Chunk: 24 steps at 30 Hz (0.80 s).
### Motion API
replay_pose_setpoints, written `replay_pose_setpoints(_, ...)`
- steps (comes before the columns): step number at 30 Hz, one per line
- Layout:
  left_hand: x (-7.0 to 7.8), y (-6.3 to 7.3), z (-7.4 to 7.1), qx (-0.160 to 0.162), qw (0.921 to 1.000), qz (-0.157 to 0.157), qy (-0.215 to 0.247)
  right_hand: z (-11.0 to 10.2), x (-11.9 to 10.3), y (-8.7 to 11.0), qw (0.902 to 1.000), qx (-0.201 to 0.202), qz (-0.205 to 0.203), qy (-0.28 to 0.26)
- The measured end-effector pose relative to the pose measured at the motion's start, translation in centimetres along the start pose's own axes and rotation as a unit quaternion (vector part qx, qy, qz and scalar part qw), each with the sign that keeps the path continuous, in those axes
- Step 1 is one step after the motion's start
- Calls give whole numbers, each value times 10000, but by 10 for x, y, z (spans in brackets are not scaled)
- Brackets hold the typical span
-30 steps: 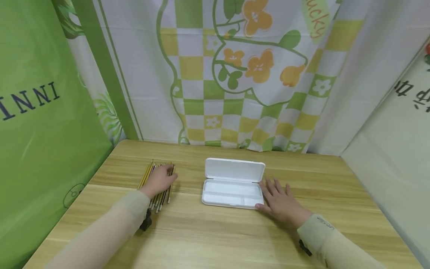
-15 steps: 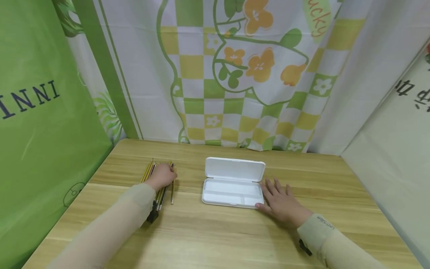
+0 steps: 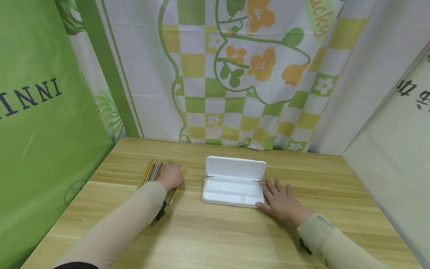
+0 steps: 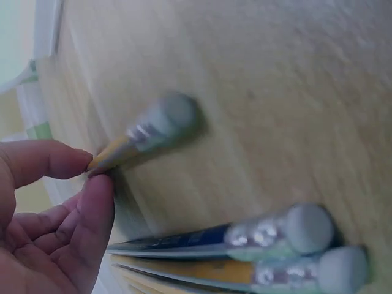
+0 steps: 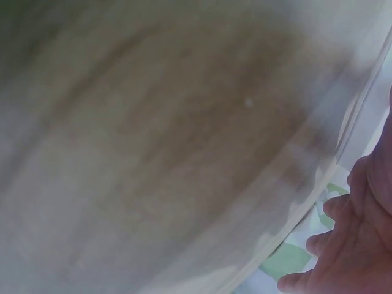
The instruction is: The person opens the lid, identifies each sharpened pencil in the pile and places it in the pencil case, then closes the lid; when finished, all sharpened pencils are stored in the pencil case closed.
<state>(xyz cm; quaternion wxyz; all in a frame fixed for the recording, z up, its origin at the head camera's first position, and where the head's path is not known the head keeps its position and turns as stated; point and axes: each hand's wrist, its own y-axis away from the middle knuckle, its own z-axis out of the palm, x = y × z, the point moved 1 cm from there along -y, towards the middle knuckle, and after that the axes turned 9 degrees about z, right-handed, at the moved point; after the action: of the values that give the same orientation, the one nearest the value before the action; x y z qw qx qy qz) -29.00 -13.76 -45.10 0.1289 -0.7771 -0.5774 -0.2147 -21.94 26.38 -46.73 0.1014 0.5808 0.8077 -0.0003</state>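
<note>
**White rectangular hinged case (image 3: pixel 233 191), open, on a pale wood-grain tabletop (image 3: pixel 215 233)**

Case: 1. Lid raised at the back; tray with 3 compartments, 1 long at the rear, 2 along the front, the smaller at right.

Held item: 1 slim yellow pencil with silvery ferrule and pale eraser (image 4: pixel 139 136), pinched between thumb and forefinger of the left hand (image 3: pixel 172 175). It slants between the row and the case, nearer the row; contact with the tabletop cannot be told.

Row: 1 side-by-side row of slim yellow and darker-coloured pencils (image 3: pixel 152 172), left of the case, partly hidden by the left hand; full count cannot be told. Close up, 2 eraser ends (image 4: pixel 310 228) show.

Right hand (image 3: pixel 280 203): 1, grasping nothing, fingers spread flat, just beside the case's right edge, thumb at its near corner.

Sleeves (image 3: pixel 115 229): 2, beige.

Backdrop: 1 white curtain with green-and-yellow checks (image 3: pixel 193 65), 4 orange flowers (image 3: pixel 263 67); 1 green cloth (image 3: pixel 43 149), dark-lettered, at left.
</note>
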Motion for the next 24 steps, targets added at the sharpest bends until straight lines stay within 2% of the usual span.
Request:
replay_pose_setpoints(1,0,0,-1,-8,9998,-51,194,-1,0,0,10000,-8,2,-7)
replay_pose_setpoints(3,-2,-1,-1,-92,9960,-195,869,-3,-2,0,10000,-20,-1,11)
replay_pose_setpoints(5,-4,-1,-1,-120,9840,-403,1731,-5,-5,1,10000,-74,29,58)
replay_pose_setpoints(8,-9,-3,3,-182,9527,-576,2978,-6,-7,1,9998,-121,84,140)
replay_pose_setpoints(10,-12,-5,6,-222,9347,-564,3503,-3,-3,-1,9998,-74,96,177)
replay_pose_setpoints(14,-17,-6,7,-390,9002,-353,4322,4,3,-3,9997,3,86,223)
replay_pose_setpoints(16,-19,-4,6,-461,8807,-260,4707,1,-1,-2,9998,-61,91,191)
replay_pose_setpoints(21,-13,-2,-9,-726,8203,60,5673,-9,-9,1,9995,-230,142,160)
replay_pose_setpoints(23,-5,-3,-16,-838,8039,287,5882,-10,-10,2,9993,-256,174,192)
replay_pose_setpoints(24,0,-4,-20,-874,8017,419,5898,-10,-10,2,9993,-252,184,193)
